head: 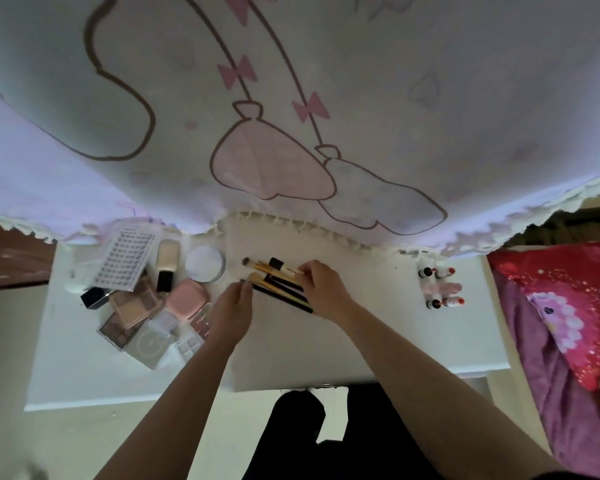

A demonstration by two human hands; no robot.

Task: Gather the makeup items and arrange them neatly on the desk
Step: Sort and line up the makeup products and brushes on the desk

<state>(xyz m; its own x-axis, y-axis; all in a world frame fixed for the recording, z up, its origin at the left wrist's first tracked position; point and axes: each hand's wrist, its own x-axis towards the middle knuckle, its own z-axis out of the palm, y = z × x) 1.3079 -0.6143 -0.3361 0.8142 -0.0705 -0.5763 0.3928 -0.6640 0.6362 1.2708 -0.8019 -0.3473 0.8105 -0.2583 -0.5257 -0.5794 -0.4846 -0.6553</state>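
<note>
Several makeup brushes point(274, 277) with gold and black handles lie bunched at the middle of the white desk point(326, 341). My left hand point(231, 311) pinches the tip end of a black-handled brush at the bunch's left. My right hand point(326, 289) holds the handle ends on the right. A heap of palettes and compacts point(146, 313) lies at the left, with a pink compact point(187, 299), a round powder jar point(205, 264), a foundation bottle point(167, 263) and a lash tray point(125, 258). Small lip tubes point(442, 287) lie in rows at the right.
A white curtain with pink cartoon print point(291, 116) hangs over the desk's far edge. A red and purple blanket point(561, 323) lies to the right of the desk. My dark-clothed legs point(309, 434) are below the near edge.
</note>
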